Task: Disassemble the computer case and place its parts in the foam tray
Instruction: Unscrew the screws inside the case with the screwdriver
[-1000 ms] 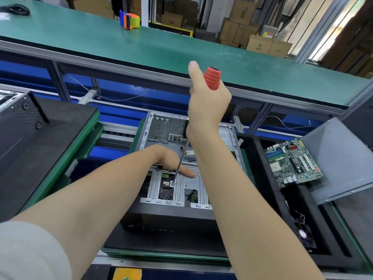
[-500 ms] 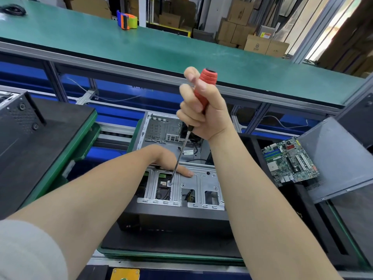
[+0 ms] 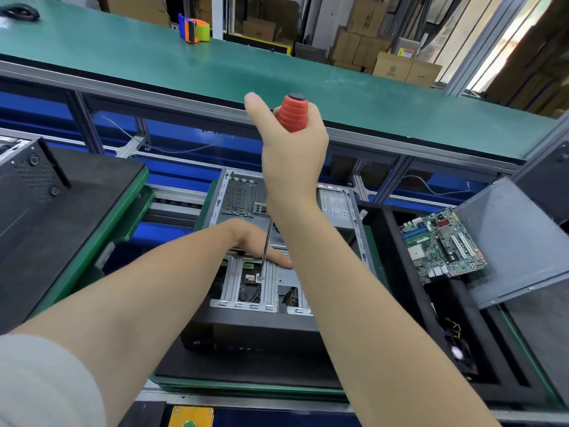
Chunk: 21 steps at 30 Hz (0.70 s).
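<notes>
- The right hand (image 3: 292, 155) is gripping the red handle of a screwdriver (image 3: 294, 115), with the fingers curled round it and the thumb sticking straight up beside it.
- The screwdriver's thin shaft is slanting down and leftward, and its tip is touching the metal frame (image 3: 240, 291) at the near end of the computer case (image 3: 237, 204). It seems to be sitting in a screw there, though the spot is too small to be sure.
- The left hand (image 3: 255, 241) is lying flat on the same frame just behind the tip, fingers stretched out to the right and holding nothing.
- The computer case is lying open on a black mat (image 3: 246, 365), directly below both arms.
- The foam tray (image 3: 386, 251) is sitting just right of the case. A green circuit board (image 3: 443, 245) is resting tilted in it, and a grey side panel (image 3: 520, 241) is leaning over its right side.
- A green bench (image 3: 277, 72) is running across behind, with an orange tape dispenser (image 3: 194, 27) on it.
</notes>
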{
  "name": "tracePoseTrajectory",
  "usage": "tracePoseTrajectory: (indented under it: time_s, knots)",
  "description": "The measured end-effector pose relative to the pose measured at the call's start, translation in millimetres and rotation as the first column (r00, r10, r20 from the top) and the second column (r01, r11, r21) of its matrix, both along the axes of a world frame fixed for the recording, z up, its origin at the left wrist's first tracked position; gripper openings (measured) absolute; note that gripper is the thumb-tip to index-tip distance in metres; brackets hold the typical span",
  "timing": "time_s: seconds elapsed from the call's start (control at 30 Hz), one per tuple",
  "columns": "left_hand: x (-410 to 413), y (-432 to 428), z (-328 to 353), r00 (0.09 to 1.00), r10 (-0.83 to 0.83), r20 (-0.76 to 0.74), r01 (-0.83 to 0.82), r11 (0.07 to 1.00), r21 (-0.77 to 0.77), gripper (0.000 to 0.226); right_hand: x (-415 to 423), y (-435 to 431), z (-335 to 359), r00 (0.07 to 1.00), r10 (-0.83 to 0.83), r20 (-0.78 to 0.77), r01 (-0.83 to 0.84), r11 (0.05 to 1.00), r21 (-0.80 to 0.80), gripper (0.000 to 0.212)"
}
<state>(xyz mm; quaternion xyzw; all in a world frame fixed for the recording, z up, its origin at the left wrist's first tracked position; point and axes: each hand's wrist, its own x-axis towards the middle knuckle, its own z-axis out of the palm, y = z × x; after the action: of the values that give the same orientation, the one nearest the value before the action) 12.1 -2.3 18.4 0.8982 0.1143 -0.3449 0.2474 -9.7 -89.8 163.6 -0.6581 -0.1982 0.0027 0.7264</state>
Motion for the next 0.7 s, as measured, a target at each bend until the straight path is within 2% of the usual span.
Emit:
tracePoseTrajectory:
  time_s: [0.07, 0.1, 0.17, 0.23, 0.27, 0.3, 0.37, 0.4, 0.43, 0.47, 0.53, 0.63, 0.7]
  knots:
    - [2, -1, -1, 0.998, -0.062, -0.001, 0.062, 0.996, -0.057, 0.127, 12, -1, 3, 0.984, 0.160, -0.076, -0.158, 0.987, 0.025, 0.040]
    - [2, -1, -2, 0.998, -0.060, -0.022, 0.059, 0.998, -0.037, 0.134, 20, -3, 4, 0.954, 0.281, -0.102, -0.277, 0.959, 0.050, 0.040]
    - [2, 0, -3, 0.998, -0.027, -0.049, 0.028, 0.999, 0.023, 0.121, 37, -7, 2, 0.835, 0.539, -0.116, -0.525, 0.841, 0.126, 0.038]
    - [3, 1, -1, 0.998, -0.034, -0.059, 0.037, 0.998, 0.046, 0.103, 52, -12, -3, 0.644, 0.760, -0.082, -0.727, 0.642, 0.243, 0.035]
    - [2, 0, 0, 0.997, -0.049, -0.061, 0.052, 0.997, 0.055, 0.101, 58, -14, -6, 0.521, 0.852, -0.051, -0.801, 0.508, 0.316, 0.035]
    - [2, -1, 0, 0.996, -0.057, -0.063, 0.061, 0.997, 0.054, 0.102, 62, -16, -10, 0.383, 0.923, -0.016, -0.847, 0.358, 0.392, 0.037]
    - [2, -2, -1, 0.997, -0.042, -0.067, 0.045, 0.998, 0.050, 0.121, 66, -18, -15, 0.143, 0.988, 0.054, -0.855, 0.095, 0.509, 0.037]
    - [0, -3, 2, 0.997, -0.030, -0.076, 0.034, 0.998, 0.046, 0.127, 67, -19, -17, 0.074, 0.995, 0.074, -0.846, 0.023, 0.533, 0.037]
    - [0, -3, 3, 0.997, -0.027, -0.076, 0.031, 0.999, 0.045, 0.129, 69, -19, -19, 0.048, 0.995, 0.084, -0.842, -0.005, 0.540, 0.037]
    - [-1, -4, 5, 0.997, -0.030, -0.071, 0.033, 0.998, 0.047, 0.131, 69, -19, -20, 0.057, 0.995, 0.084, -0.843, 0.003, 0.539, 0.035]
    - [-1, -4, 4, 0.998, -0.043, -0.040, 0.045, 0.998, 0.042, 0.134, 69, -17, -20, 0.167, 0.985, 0.044, -0.847, 0.120, 0.518, 0.029]
    - [1, -4, 1, 0.999, -0.035, -0.016, 0.036, 0.997, 0.067, 0.138, 63, -15, -14, 0.430, 0.902, -0.040, -0.804, 0.403, 0.438, 0.025]
    - [1, -2, -2, 1.000, -0.018, -0.021, 0.019, 0.997, 0.068, 0.135, 55, -15, -9, 0.649, 0.760, -0.036, -0.705, 0.619, 0.346, 0.020]
